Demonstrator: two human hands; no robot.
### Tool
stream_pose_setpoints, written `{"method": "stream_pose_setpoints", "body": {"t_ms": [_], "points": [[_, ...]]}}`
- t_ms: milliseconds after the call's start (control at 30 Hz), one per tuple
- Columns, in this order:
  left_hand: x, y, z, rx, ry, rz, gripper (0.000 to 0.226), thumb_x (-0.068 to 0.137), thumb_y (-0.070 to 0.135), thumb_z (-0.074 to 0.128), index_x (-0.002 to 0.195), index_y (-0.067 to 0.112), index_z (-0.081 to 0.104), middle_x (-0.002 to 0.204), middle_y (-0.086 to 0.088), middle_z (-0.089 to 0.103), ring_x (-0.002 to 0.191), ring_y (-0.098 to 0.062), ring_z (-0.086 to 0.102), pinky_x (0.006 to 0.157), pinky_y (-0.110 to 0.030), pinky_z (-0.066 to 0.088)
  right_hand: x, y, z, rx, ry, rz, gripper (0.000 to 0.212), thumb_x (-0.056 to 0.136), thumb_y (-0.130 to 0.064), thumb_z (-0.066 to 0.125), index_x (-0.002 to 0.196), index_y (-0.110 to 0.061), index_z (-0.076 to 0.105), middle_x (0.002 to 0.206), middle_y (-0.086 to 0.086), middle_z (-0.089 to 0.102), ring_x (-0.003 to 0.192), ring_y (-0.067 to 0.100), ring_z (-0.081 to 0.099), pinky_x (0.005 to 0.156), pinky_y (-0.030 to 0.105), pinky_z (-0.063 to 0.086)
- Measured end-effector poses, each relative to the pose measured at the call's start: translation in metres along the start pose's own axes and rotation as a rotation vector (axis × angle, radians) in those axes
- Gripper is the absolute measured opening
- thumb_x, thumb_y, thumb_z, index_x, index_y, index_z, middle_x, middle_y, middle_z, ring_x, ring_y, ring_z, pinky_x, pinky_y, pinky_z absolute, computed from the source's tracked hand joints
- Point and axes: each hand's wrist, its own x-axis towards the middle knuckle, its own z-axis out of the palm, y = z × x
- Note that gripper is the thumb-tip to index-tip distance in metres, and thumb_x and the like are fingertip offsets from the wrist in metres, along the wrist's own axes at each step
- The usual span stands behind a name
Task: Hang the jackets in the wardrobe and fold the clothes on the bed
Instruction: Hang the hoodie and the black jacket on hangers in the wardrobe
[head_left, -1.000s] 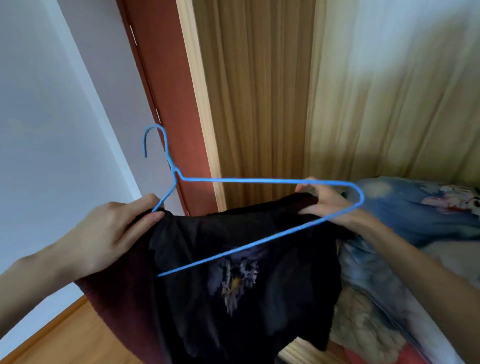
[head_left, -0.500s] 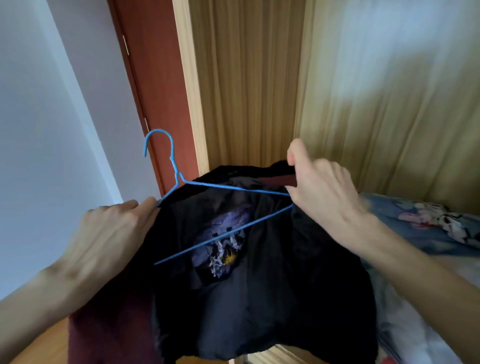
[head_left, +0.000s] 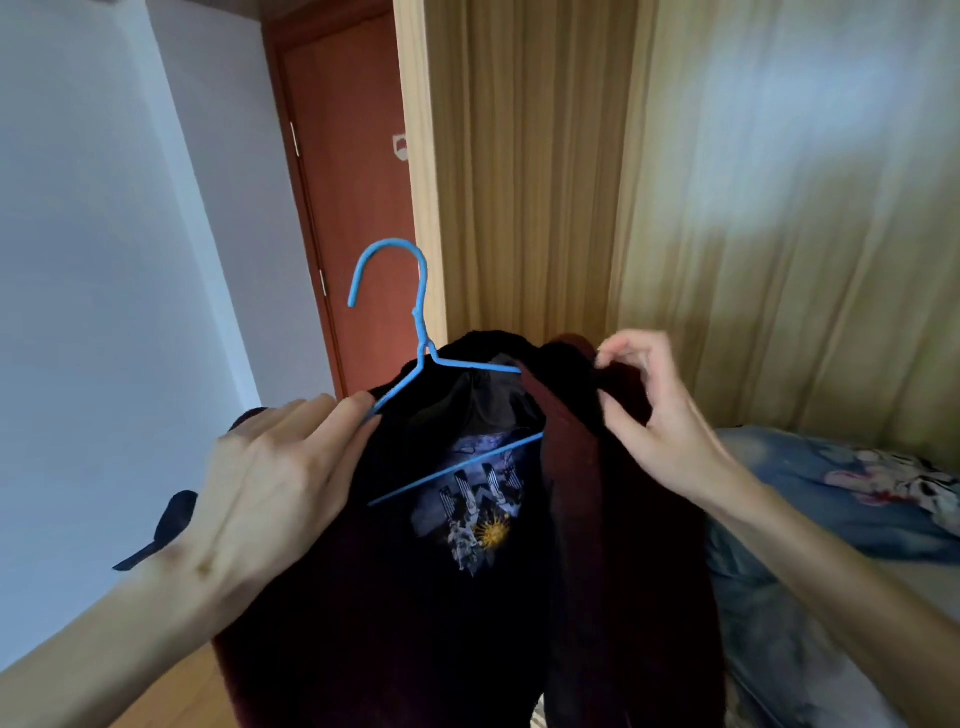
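Curtain (head_left: 727, 208) behind | left grip (head_left: 270, 488) pinching hanger (head_left: 415, 364) | right grip (head_left: 654, 410) pinching jacket (head_left: 597, 545)

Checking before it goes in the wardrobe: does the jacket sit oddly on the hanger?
Yes. The hanger is tilted, and only its right end is inside the jacket. Its left end shows bare by the left hand.

Red-brown door (head_left: 353, 208) beside tan curtains (head_left: 727, 208), pale wall (head_left: 104, 260)
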Motion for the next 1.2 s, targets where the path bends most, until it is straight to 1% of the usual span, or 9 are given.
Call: {"method": "stream_pose_setpoints", "body": {"t_ms": [133,233,333,433,567,733,967,1067,1200], "points": [[0.002,-0.005,0.004,0.049,0.072,0.079,0.029,0.109,0.024,0.05,0.104,0.008,0.074,0.07,-0.007,0.056,0.057,-0.032,0.058,0.051,-0.039,0.042,0.006,0.007,-0.01,-0.293,-0.238,0.075,0.053,0.094,-0.051,0.061,0.139,-0.036,0.038,0.123,-0.018,0.058,0.121,0.002,0.059,0.095,0.024,0.045],[0.005,-0.011,0.011,0.05,0.04,0.111,0.031,0.11,0.027,0.049,0.108,0.008,0.074,0.074,-0.006,0.058,0.063,-0.032,0.06,0.053,-0.041,0.047,0.007,-0.007,-0.005,-0.589,-0.415,-0.093,0.053,0.092,-0.065,0.057,0.132,-0.035,0.04,0.085,-0.022,0.06,0.075,0.007,0.066,0.063,0.019,0.04],[0.02,-0.02,0.015,0.021,-0.024,0.084,0.035,0.11,0.035,0.046,0.115,0.012,0.071,0.082,-0.003,0.061,0.076,-0.03,0.061,0.057,-0.041,0.049,0.002,-0.019,0.01,-0.427,-0.364,-0.06,0.049,0.094,-0.061,0.061,0.134,-0.039,0.042,0.053,-0.003,0.052,0.051,0.016,0.056,0.051,0.02,0.037],[0.041,-0.033,0.012,-0.022,-0.03,0.096,0.036,0.103,0.043,0.055,0.116,0.013,0.069,0.091,0.0,0.061,0.089,-0.027,0.058,0.059,-0.041,0.051,-0.001,-0.019,0.014,-0.191,-0.207,0.03,0.035,0.098,-0.041,0.067,0.13,-0.039,0.054,0.062,-0.003,0.063,0.05,0.012,0.056,0.056,0.034,0.048],[0.044,-0.059,-0.002,0.009,0.076,0.109,0.035,0.1,0.035,0.064,0.117,0.005,0.069,0.095,-0.01,0.06,0.087,-0.034,0.055,0.073,-0.039,0.043,-0.01,-0.016,0.014,0.028,0.032,0.155,0.032,0.095,-0.02,0.073,0.12,-0.038,0.064,0.097,-0.013,0.078,0.086,0.008,0.074,0.079,0.037,0.059],[-0.004,-0.034,0.011,0.026,0.048,0.03,0.031,0.101,0.025,0.061,0.126,0.007,0.059,0.096,-0.008,0.059,0.083,-0.033,0.057,0.083,-0.042,0.036,-0.026,-0.024,0.015,0.041,0.148,0.131,0.032,0.091,-0.019,0.073,0.12,-0.031,0.069,0.092,-0.009,0.078,0.082,0.013,0.076,0.073,0.042,0.062],[-0.018,-0.065,0.014,-0.381,-0.086,-0.367,0.049,0.104,0.042,0.044,0.147,0.017,0.047,0.138,-0.004,0.048,0.131,-0.021,0.043,0.115,-0.036,0.032,-0.041,-0.027,0.011,0.023,0.191,0.045,0.045,0.083,-0.029,0.073,0.113,-0.061,0.065,0.093,-0.02,0.076,0.084,0.0,0.073,0.075,0.01,0.054],[-0.001,-0.082,0.03,-0.596,-0.326,-0.383,0.045,0.097,0.065,0.041,0.135,0.041,0.046,0.124,0.014,0.054,0.121,-0.002,0.053,0.106,-0.028,0.04,-0.039,-0.027,0.003,0.027,0.153,0.033,0.049,0.081,-0.023,0.073,0.111,-0.061,0.066,0.097,-0.022,0.076,0.087,-0.004,0.072,0.08,0.008,0.051],[0.011,-0.083,0.058,-0.707,-0.504,-0.342,0.043,0.094,0.07,0.048,0.108,0.032,0.062,0.098,0.011,0.07,0.094,-0.009,0.068,0.086,-0.03,0.052,-0.04,-0.029,-0.007,0.0,0.067,0.044,0.044,0.08,-0.03,0.073,0.109,-0.061,0.064,0.096,-0.02,0.075,0.085,-0.001,0.072,0.077,0.01,0.05]]}}
